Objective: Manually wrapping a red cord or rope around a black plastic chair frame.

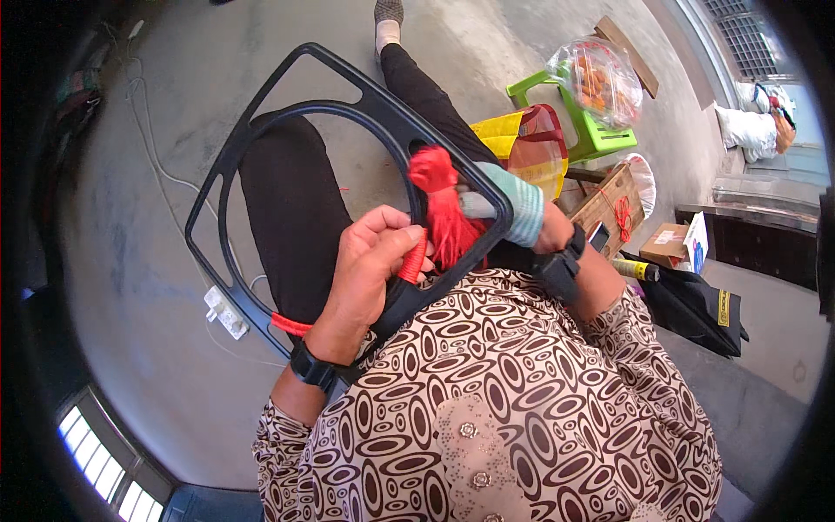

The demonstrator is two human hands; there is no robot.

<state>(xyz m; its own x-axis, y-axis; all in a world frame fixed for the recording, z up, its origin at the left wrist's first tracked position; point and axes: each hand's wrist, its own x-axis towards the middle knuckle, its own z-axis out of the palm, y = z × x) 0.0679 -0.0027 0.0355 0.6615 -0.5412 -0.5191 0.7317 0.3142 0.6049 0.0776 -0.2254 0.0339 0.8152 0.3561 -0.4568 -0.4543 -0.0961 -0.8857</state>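
A black frame (383, 102) with a round ring inside its four-sided rim rests across my lap. Red cord is wound tightly round part of it, making a red wrapping (413, 259). My left hand (372, 261), bare, is closed with thumb and fingers on that wrapping. My right hand (509, 204), in a pale striped glove, reaches through the frame's right side. Its fingers are closed against a loose bundle of red cord (445, 209), partly hidden behind it. A second red wrapping (290, 324) circles the frame near my left wrist.
Right of my leg are a yellow and red bag (522, 143), a green stool (600, 137) bearing a clear bag of orange items (600, 83), and a wooden bench (600, 204) with red cord. A black bag (696, 304) lies nearer. A power strip (226, 313) is on the floor at left.
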